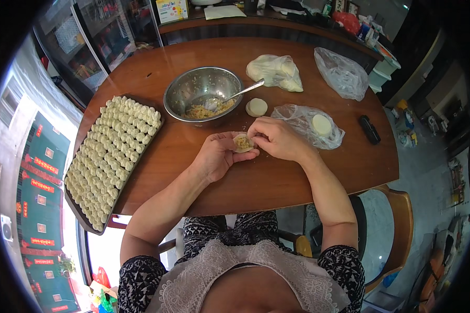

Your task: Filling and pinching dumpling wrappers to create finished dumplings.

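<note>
A round dough wrapper [243, 143] with a mound of crumbly yellowish filling lies in my left hand [219, 154], cupped by its fingers. The fingertips of my right hand [276, 137] pinch the wrapper's right edge. Beyond my hands stands a steel mixing bowl [203, 78] with more filling [207, 111] at its bottom and a metal spoon [246, 90] leaning on the rim. To the bowl's right sits a small stack of round wrappers [256, 107]. Another stack of wrappers [321, 125] rests on a clear plastic bag [291, 115] near my right hand.
At the left, a dark tray [156, 135] full of pleated dumplings [109, 156] overhangs the wooden table's [219, 191] edge. Farther back lie a bag of wrappers [276, 72] and a crumpled plastic bag [342, 72]. A black object [369, 129] lies at the right. A wooden chair [401, 227] stands beside the table.
</note>
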Demonstrator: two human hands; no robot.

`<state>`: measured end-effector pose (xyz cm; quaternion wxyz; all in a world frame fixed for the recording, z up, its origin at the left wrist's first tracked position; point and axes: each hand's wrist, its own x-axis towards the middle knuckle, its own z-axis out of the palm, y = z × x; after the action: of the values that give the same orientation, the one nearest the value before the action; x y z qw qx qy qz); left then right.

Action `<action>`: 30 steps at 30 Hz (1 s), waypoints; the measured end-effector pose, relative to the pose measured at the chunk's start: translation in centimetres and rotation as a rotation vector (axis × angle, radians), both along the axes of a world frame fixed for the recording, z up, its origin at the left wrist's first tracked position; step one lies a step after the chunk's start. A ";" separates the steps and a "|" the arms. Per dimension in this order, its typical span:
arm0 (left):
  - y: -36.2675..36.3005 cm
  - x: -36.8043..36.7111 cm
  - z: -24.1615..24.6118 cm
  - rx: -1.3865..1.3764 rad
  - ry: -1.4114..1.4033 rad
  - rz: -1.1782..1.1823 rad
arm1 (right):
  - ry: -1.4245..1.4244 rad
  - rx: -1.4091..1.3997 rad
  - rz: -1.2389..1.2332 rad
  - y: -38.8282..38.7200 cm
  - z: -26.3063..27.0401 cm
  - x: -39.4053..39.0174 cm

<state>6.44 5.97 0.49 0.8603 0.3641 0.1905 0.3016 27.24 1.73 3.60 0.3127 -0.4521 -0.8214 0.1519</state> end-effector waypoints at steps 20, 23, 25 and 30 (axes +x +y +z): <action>0.1 0.1 -0.5 0.025 0.038 -0.033 | 0.007 0.094 0.018 0.0 -0.4 -0.8; -0.1 0.0 -0.2 0.031 0.046 -0.034 | 0.010 0.118 0.015 -0.1 -0.4 -0.9; -0.1 0.0 -0.2 0.030 0.053 -0.035 | -0.006 0.131 0.037 0.0 -0.6 -1.0; -0.1 0.0 -0.4 0.030 0.053 -0.030 | -0.018 0.119 0.038 -0.2 -0.2 -1.1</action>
<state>6.45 5.86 0.12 0.8540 0.3875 0.2032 0.2815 26.13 1.57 3.41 0.3286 -0.4184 -0.8403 0.1048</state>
